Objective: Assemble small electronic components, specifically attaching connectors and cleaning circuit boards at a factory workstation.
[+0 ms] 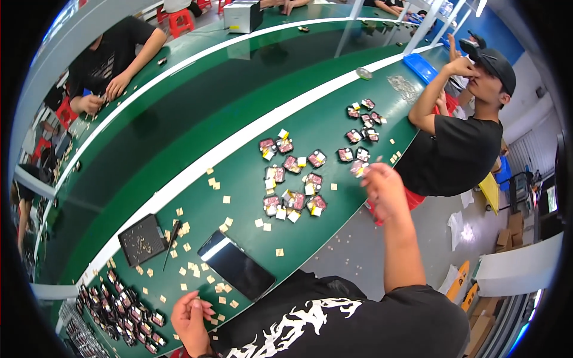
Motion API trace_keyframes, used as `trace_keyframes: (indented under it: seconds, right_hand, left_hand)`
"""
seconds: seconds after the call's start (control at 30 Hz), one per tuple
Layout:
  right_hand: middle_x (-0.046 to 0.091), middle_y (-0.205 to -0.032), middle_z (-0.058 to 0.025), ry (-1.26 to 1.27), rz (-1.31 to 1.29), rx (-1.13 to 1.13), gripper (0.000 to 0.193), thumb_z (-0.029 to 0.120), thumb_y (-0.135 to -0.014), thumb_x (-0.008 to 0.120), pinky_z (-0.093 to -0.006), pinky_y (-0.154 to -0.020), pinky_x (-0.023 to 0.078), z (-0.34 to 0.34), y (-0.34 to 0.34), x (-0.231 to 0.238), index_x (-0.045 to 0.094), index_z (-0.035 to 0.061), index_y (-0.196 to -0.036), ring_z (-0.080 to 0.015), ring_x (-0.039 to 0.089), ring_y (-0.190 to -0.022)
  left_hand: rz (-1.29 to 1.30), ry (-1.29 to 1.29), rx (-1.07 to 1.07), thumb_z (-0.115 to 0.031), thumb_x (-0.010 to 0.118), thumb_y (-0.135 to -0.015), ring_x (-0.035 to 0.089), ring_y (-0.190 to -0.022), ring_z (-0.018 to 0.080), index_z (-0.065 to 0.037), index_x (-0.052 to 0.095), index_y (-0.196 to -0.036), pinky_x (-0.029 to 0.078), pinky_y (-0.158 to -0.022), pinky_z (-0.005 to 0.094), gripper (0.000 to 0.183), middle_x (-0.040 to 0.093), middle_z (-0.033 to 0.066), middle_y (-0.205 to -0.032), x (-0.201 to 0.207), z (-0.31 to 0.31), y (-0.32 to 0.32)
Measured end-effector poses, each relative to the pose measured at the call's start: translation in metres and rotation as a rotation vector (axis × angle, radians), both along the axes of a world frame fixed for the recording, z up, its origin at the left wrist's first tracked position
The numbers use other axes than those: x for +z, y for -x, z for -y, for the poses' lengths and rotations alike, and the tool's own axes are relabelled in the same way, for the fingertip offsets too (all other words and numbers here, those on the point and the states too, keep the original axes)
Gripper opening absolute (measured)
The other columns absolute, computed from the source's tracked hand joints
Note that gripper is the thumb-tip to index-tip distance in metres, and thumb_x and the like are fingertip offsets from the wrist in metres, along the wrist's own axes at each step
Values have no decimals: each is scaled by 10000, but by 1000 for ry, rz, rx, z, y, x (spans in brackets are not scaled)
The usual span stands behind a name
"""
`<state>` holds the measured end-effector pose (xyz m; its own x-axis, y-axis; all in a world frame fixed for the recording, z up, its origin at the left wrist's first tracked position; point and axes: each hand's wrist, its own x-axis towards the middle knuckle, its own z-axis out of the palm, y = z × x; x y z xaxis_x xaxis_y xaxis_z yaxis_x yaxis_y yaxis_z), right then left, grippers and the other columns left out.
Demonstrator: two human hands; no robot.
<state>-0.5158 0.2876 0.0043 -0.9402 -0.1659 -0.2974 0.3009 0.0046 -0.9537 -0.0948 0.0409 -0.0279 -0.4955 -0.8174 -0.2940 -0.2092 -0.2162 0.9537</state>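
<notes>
At the right part of the green bench, my right hand (385, 191), blurred by motion, has its fingers curled on a small black-cased module (359, 169) with a pinkish face. Just beyond it sits a loose group of similar modules (365, 119). Another group of modules (292, 179), several with white and yellow tabs, lies to the left of that hand. My left hand (192, 322) hovers by the near bench edge, its fingers loosely bent and apart, holding nothing. Pale square pieces (194, 268) are scattered around it. A dark phone-like slab (237, 264) lies between my hands.
A black tray (143, 240) with small bits and a thin dark tool (172, 243) lie left of the slab. Many modules (122, 310) crowd the lower left. One co-worker (462, 137) sits at right beside a blue tray (421, 67); another (110, 65) works across the bench.
</notes>
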Motion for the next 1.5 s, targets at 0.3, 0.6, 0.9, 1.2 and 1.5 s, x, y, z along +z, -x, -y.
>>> trace_keyframes:
  seconds: [0.3, 0.6, 0.9, 1.2, 1.5]
  right_hand:
    - [671, -836, -62, 161, 75, -338, 115, 94, -924, 649, -190, -397, 290, -78, 154, -46, 594, 26, -999, -38, 403, -488]
    - [667, -885, -58, -299, -237, -201, 326, 128, -871, 738, -270, -574, 435, -54, 172, -59, 626, -2, -1148, -120, 559, -662]
    - [696, -1235, -184, -898, -821, 83, 592, 96, -745, 809, -380, -965, 511, -54, 224, -49, 623, 18, -1302, -297, 676, -1140]
    - [726, -1097, -146, -796, -753, 201, 588, 82, -753, 816, -343, -857, 546, -46, 230, -31, 640, 25, -1311, -224, 694, -964]
    - [750, -1074, -64, -103, -636, 1134, 351, 81, -790, 811, -338, -805, 595, 59, -40, 39, 695, 82, -1122, -198, 744, -954]
  left_hand:
    - [234, -59, 26, -114, 597, -1032, 629, -702, 113, 26, 640, -1241, 502, -624, 229, 256, 706, 80, -906, 24, -14, 13]
    - [236, -53, 126, -121, 617, -1023, 629, -705, 111, 32, 647, -1230, 507, -629, 229, 259, 713, 81, -916, 26, -17, 24]
    - [238, 8, 131, -105, 622, -1016, 625, -695, 109, 29, 646, -1229, 503, -618, 226, 253, 716, 82, -907, 13, -14, 23]
    - [88, 81, 222, -93, 589, -1016, 581, -635, 87, 35, 616, -1179, 433, -546, 196, 209, 669, 81, -864, -7, -13, 18]
    - [-191, -87, -349, -181, 643, -977, 708, -898, 229, 33, 439, -1469, 572, -738, 312, 574, 673, 231, -1217, 35, -36, 90]
